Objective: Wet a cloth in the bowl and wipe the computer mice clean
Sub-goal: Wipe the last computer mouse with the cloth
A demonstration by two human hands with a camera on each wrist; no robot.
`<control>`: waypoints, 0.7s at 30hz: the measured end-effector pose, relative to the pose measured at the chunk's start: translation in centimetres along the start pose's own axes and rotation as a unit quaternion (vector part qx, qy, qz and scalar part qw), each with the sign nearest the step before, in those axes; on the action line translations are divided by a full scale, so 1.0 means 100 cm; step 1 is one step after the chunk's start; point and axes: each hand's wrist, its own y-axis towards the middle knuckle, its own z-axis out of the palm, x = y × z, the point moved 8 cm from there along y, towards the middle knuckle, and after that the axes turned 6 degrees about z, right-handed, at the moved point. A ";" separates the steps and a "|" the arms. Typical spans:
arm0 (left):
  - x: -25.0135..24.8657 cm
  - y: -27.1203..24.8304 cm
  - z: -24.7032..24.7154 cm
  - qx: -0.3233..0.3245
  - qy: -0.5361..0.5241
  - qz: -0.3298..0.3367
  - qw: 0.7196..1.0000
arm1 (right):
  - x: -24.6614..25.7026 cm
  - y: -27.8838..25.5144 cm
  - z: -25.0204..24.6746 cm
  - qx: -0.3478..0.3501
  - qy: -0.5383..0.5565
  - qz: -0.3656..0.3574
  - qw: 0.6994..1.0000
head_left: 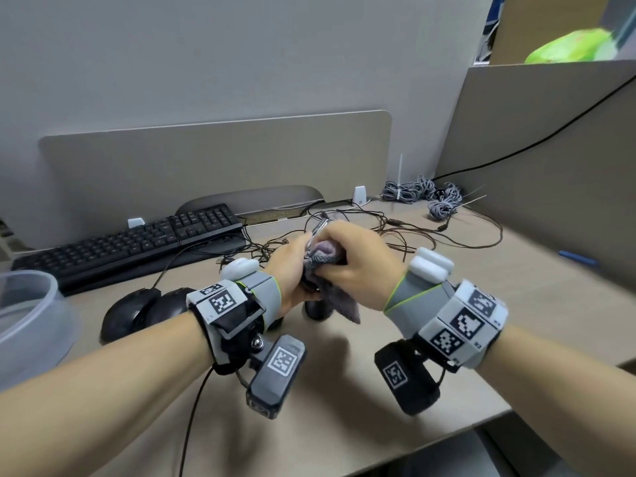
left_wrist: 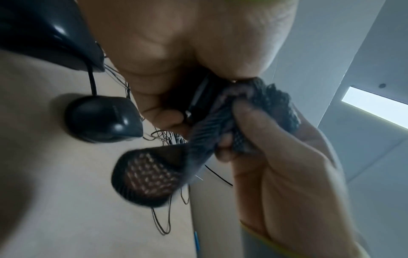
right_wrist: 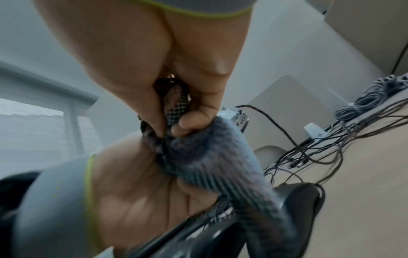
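Note:
Both hands meet above the middle of the desk. My left hand (head_left: 290,270) grips a dark mouse (left_wrist: 199,97), which is mostly hidden between the palm and the fingers. Against it my right hand (head_left: 354,259) holds a bunched grey-purple cloth (head_left: 323,256), fingers curled round it (right_wrist: 176,108). One end of the cloth (right_wrist: 232,174) hangs down toward the desk. Under the hands lies a black mouse with a perforated shell (left_wrist: 143,178). Two more black mice (head_left: 130,315) (head_left: 168,304) sit side by side to the left. The clear bowl (head_left: 31,304) stands at the far left edge.
A black keyboard (head_left: 137,242) lies behind the mice, at the back left. Thin cables (head_left: 378,232) are tangled behind the hands, with grey coiled cords (head_left: 423,194) at the back right. Partition panels (head_left: 206,160) close off the back and right. A blue pen (head_left: 578,258) lies at right.

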 end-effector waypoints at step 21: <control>-0.008 0.000 -0.014 -0.034 -0.015 -0.002 0.999 | 0.007 -0.007 0.007 -0.036 0.004 -0.055 0.998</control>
